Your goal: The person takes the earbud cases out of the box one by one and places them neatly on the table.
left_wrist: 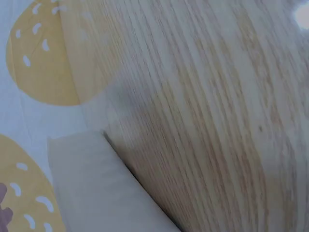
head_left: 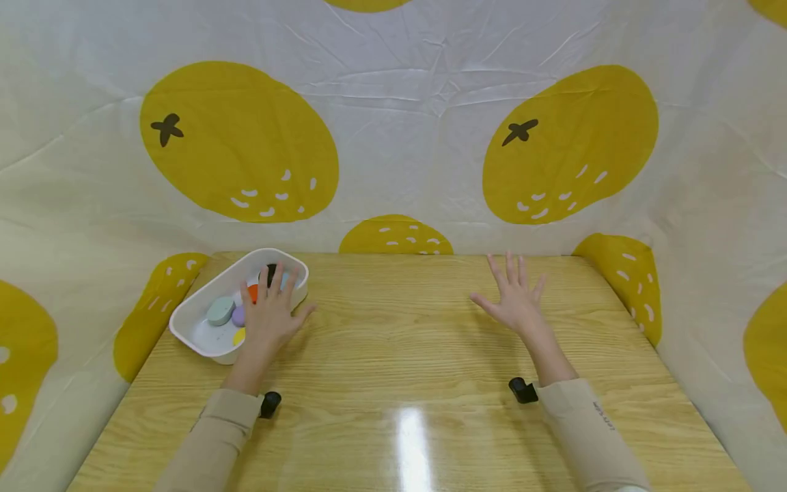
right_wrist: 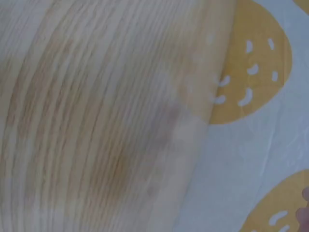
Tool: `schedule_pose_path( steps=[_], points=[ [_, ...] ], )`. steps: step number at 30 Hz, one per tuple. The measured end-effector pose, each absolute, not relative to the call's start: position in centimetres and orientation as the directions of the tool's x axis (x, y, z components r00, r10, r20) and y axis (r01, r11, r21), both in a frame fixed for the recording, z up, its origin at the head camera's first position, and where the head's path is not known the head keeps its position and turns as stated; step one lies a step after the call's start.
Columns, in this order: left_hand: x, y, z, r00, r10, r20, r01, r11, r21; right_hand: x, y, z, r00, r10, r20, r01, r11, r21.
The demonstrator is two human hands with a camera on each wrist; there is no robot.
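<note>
A white rounded tub (head_left: pixel 195 344) stands on the left of the table, holding several small coloured pieces. Among these are a grey-green disc (head_left: pixel 221 311), a purple piece (head_left: pixel 238 316), a yellow piece (head_left: pixel 240 336), an orange-red piece (head_left: pixel 253 292) and a black piece (head_left: pixel 272 272). My left hand (head_left: pixel 269 318), fingers spread, overlaps the tub's right side in the head view and hides part of its contents. Over the right of the table, my right hand (head_left: pixel 516 304) is also spread, with nothing in it. Only fingertips (right_wrist: pixel 304 212) show at the right wrist view's edge.
The wood-grain table (head_left: pixel 393 342) reaches back to a pale cloth (head_left: pixel 418 137) printed with yellow fruit, which also hangs along both sides. Black wrist cameras sit at the left cuff (head_left: pixel 270 404) and the right cuff (head_left: pixel 522 390). Light glares on the table's front.
</note>
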State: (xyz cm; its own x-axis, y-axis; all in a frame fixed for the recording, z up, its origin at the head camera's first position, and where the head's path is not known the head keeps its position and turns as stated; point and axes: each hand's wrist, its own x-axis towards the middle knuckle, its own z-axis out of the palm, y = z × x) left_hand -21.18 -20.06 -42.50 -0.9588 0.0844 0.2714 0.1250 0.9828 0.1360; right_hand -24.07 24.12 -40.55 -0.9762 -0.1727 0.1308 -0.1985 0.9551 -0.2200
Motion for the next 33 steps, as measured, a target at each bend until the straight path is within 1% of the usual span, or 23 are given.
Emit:
schedule_pose_path(
  steps=[6,10,17,21,26,30,33],
  points=[
    [-20.9,-21.6,-42.1,-0.953,0.014,0.302,0.076,0.978,0.194,-23.7,22.1,-41.8,-0.959,-0.124,0.257,-0.221,0.893,-0.392],
    [-20.3,-23.3,-41.8,-0.935,-0.017,0.353,0.062,0.975,0.213,-23.6,19.8,-42.9,-0.942,-0.061,0.330,-0.217,0.861,-0.460],
    [-18.7,-26.9,-41.4,-0.932,-0.075,0.355,-0.011,0.984,0.177,-23.4,15.0,-44.3,-0.934,-0.007,0.357,-0.219,0.801,-0.557],
    [-17.9,-29.0,-41.5,-0.922,-0.126,0.367,-0.053,0.978,0.203,-23.6,12.0,-44.9,-0.944,-0.005,0.331,-0.217,0.765,-0.606],
    [-16.9,-31.7,-42.3,-0.921,-0.162,0.355,-0.073,0.966,0.249,-24.4,8.3,-45.2,-0.957,-0.031,0.289,-0.209,0.765,-0.610],
    [-16.1,-33.8,-43.3,-0.935,-0.170,0.313,-0.095,0.966,0.241,-25.3,5.5,-45.3,-0.963,-0.059,0.265,-0.203,0.805,-0.558],
    [-15.6,-34.8,-43.7,-0.942,-0.175,0.287,-0.103,0.963,0.249,-26.0,3.4,-45.3,-0.962,-0.101,0.253,-0.224,0.822,-0.524]
  ],
)
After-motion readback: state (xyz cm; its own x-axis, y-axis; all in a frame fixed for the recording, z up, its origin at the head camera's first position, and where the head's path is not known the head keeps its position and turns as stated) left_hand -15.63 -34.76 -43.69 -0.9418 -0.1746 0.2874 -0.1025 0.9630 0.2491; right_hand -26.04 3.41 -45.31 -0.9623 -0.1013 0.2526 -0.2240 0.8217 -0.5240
